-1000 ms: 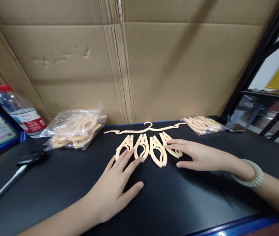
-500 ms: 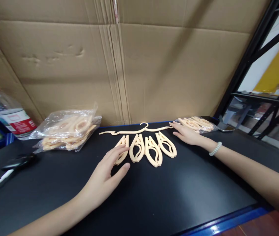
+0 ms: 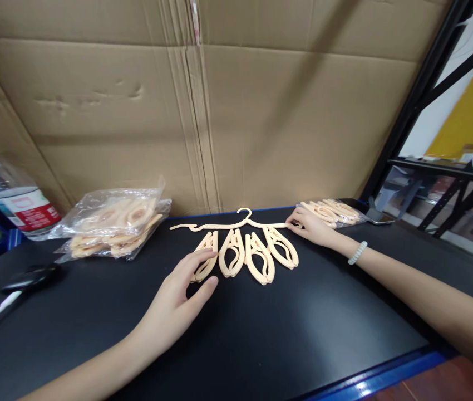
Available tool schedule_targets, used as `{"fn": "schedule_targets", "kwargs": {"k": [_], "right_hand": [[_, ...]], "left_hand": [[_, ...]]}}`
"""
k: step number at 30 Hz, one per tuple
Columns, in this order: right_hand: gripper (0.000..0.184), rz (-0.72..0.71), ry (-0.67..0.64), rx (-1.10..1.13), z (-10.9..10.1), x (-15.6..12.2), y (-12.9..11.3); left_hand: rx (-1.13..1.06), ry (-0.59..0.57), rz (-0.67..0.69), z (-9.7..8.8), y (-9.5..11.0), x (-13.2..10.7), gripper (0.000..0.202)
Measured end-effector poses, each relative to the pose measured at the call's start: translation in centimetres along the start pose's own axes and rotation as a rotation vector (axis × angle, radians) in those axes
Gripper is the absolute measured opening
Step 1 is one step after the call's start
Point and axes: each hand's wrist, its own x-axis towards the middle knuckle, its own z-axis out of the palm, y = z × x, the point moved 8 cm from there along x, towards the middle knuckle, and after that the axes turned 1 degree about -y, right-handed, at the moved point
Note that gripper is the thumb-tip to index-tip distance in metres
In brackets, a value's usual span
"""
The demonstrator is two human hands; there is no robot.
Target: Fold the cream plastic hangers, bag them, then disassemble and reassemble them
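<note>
Well left of the spread-out hanger (image 3: 246, 221) stands a bottle (image 3: 23, 206), with a black device (image 3: 30, 277) on a white cable in front of it; between bottle and hanger lie bagged hangers (image 3: 113, 223), stacked, probably to keep them clear of the loose ones. In front of the hanger's left end, the left hand (image 3: 180, 292) is loosely spread and grips nothing, its fingertips over the leftmost of four folded hangers (image 3: 241, 255); whether they touch it cannot be told. These four fan out just in front of the spread-out hanger, seemingly so that each can be seen singly. The hanger itself lies flat, hook away from the person, arms stretched sideways. At its right end the right hand (image 3: 311, 227) bends its fingers and appears to pinch the tip, perhaps to steady or straighten that arm. Just beyond that end lies another bagged pack (image 3: 334, 211).
</note>
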Motion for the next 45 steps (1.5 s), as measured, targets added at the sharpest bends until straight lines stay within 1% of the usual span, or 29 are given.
{"fn": "schedule_targets", "kwargs": {"k": [5,10,13,15,17,20,22,24,26,28,29,33,36,38,41,43,45], "right_hand": [[0.020,0.066,0.086,0.049,-0.8,0.1,0.5],[0.019,0.149,0.224,0.078,-3.4,-0.3,0.8],[0.020,0.159,0.279,0.100,-4.9,-0.9,0.4],[0.021,0.146,0.306,0.130,-5.7,-1.4,-0.3],[0.021,0.110,0.305,0.153,-6.2,-1.8,-1.4],[0.017,0.031,0.259,0.135,-6.3,-2.1,-3.8],[0.015,-0.025,0.224,0.112,-6.1,-2.3,-5.7],[0.014,-0.074,0.197,0.099,-5.8,-2.4,-7.2],[0.014,-0.110,0.183,0.100,-5.5,-2.6,-8.2],[0.015,-0.141,0.181,0.082,-5.4,-2.6,-8.5],[0.015,-0.162,0.183,0.055,-5.4,-2.7,-8.6],[0.016,-0.237,0.223,-0.172,-5.8,-2.8,-8.9],[0.021,-0.208,0.258,-0.326,-6.3,-3.0,-9.1],[0.025,-0.187,0.252,-0.379,-6.4,-3.2,-9.3],[0.031,-0.200,0.226,-0.372,-6.0,-3.4,-9.8],[0.032,-0.224,0.230,-0.289,-5.7,-3.5,-10.1],[0.030,-0.233,0.274,-0.153,-5.6,-3.6,-10.2]], "left_hand": [[-0.037,0.034,-0.041,-0.6,0.1,0.0,0.038],[-0.189,0.112,-0.125,-1.7,-0.4,0.1,0.039],[-0.323,0.165,-0.209,-2.2,-1.3,0.3,0.042],[-0.386,0.204,-0.264,-2.5,-1.8,0.4,0.048],[-0.433,0.222,-0.306,-2.5,-2.2,0.4,0.056],[-0.486,0.237,-0.346,-2.4,-2.3,0.2,0.063],[-0.483,0.229,-0.317,-2.4,-2.0,0.1,0.065],[-0.443,0.173,-0.241,-2.1,-1.3,0.1,0.065],[-0.391,0.089,-0.170,-1.5,-0.6,0.0,0.059],[-0.354,0.043,-0.142,-1.1,-0.4,-0.1,0.049],[-0.341,0.043,-0.148,-1.1,-0.4,-0.2,0.045],[-0.328,0.106,-0.201,-1.7,-0.7,-0.5,0.037],[-0.359,0.131,-0.233,-1.9,-0.8,-0.5,0.039],[-0.381,0.140,-0.255,-1.8,-0.9,-0.5,0.040],[-0.434,0.147,-0.269,-1.6,-1.1,-0.4,0.040],[-0.466,0.147,-0.269,-1.5,-1.2,-0.5,0.039],[-0.477,0.147,-0.272,-1.4,-1.4,-0.5,0.037]]}}
